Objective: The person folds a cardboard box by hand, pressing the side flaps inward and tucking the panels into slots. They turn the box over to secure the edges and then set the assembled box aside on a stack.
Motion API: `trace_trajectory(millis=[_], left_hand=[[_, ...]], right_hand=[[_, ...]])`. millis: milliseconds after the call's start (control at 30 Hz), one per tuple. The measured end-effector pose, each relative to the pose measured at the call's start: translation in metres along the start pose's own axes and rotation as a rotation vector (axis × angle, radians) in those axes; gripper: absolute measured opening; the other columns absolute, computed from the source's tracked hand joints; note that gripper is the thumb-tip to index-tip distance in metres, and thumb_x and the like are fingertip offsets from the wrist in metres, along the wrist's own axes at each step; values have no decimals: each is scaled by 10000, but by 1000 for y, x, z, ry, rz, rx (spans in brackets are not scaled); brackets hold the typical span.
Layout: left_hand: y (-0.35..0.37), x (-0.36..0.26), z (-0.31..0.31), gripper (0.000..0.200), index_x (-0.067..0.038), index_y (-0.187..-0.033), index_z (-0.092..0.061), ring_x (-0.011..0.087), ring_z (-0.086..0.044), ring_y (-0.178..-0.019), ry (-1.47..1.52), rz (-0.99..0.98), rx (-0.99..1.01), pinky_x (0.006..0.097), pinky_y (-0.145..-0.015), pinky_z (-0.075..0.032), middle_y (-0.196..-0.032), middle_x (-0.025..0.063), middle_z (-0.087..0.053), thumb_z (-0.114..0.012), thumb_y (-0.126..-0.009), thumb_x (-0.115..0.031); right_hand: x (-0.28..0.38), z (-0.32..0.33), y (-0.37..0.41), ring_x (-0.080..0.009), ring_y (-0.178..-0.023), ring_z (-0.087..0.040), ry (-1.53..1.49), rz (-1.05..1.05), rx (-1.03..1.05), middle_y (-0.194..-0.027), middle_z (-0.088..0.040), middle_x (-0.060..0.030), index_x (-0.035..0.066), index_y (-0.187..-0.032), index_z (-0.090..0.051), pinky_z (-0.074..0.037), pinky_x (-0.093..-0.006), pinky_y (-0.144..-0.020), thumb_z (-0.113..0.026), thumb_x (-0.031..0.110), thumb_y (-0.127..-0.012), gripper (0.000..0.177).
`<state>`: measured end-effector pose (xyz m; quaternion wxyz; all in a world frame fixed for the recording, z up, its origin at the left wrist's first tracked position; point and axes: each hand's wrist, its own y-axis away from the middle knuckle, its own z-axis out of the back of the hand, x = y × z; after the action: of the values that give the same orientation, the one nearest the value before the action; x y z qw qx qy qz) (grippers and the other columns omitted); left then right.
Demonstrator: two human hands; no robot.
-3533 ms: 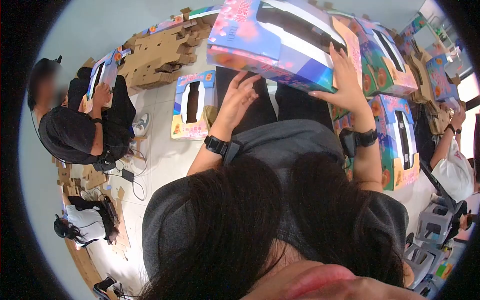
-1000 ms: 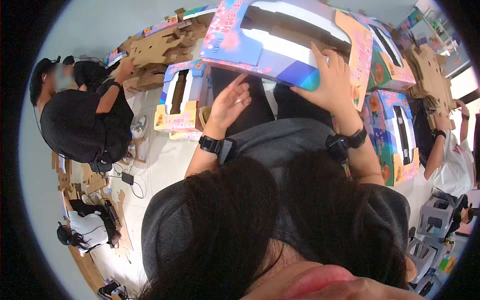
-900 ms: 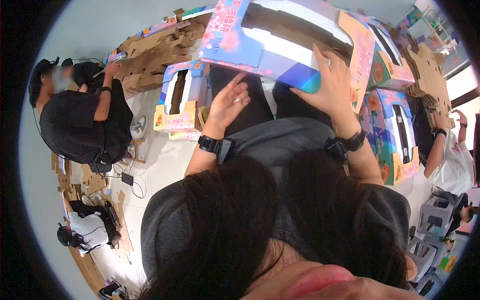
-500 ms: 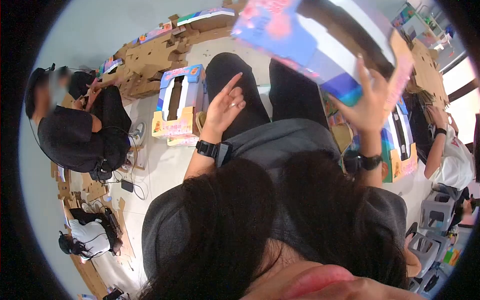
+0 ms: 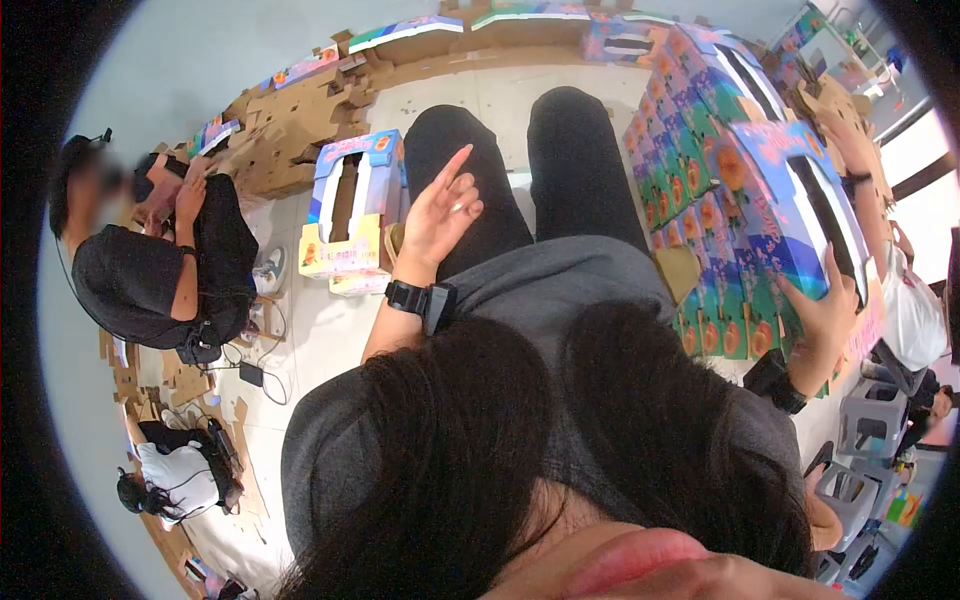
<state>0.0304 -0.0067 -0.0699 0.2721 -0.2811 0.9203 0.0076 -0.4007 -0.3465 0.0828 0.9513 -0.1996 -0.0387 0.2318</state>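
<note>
My right hand (image 5: 828,312) grips the near edge of a colorful printed cardboard box (image 5: 768,222) with a long slot in its top. The thumb lies on its side, and the fingers reach toward the slot. This box rests against or on a stack of similar fruit-printed boxes (image 5: 690,150) at my right; the exact contact is hidden. My left hand (image 5: 440,220) hovers over my left thigh, index finger stretched and the others loosely bent, holding nothing. Left of it, another slotted box (image 5: 350,205) with a yellow front stands on top of a further box.
Flattened brown cardboard (image 5: 285,140) lies along the far wall with printed pieces on it. A person in dark clothes (image 5: 150,265) sits at the left, with cables (image 5: 250,372) on the floor nearby. Grey stools (image 5: 865,425) and another person in white (image 5: 910,320) are at the right.
My right hand has carried the box from in front of me, at the upper right, down and rightward to the stack. My left hand has hardly moved.
</note>
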Motion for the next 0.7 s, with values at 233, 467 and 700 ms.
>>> trace_trajectory(millis=[233,467,700], left_hand=[[-3,0,5,607,-74,-1550,-360,110,-423,-752,18,-2,-15,301,-801,-410,-950,1,-507,-562,-1011,-266],[-3,1,10,571,-74,-1519,-409,113,-427,-753,21,-8,-9,311,-820,-406,-967,8,-521,-567,-1005,-266],[-2,0,8,545,-75,-1495,-436,116,-436,-780,12,-12,-8,307,-823,-403,-974,11,-523,-568,-1002,-264]], right_hand=[[-36,-41,-14,-406,-1176,-571,235,-173,81,-1259,-594,-193,324,-1490,-501,-415,-580,-1010,-836,668,-577,1031],[-34,-86,-15,-382,-1480,-306,466,-303,307,-1595,-355,-185,308,-1530,-437,-171,-611,-1199,-729,704,-703,963],[14,-49,-40,-345,-1222,-599,-221,179,41,-1316,-638,-199,67,-1308,-639,-439,-442,-1051,-746,377,-858,557]])
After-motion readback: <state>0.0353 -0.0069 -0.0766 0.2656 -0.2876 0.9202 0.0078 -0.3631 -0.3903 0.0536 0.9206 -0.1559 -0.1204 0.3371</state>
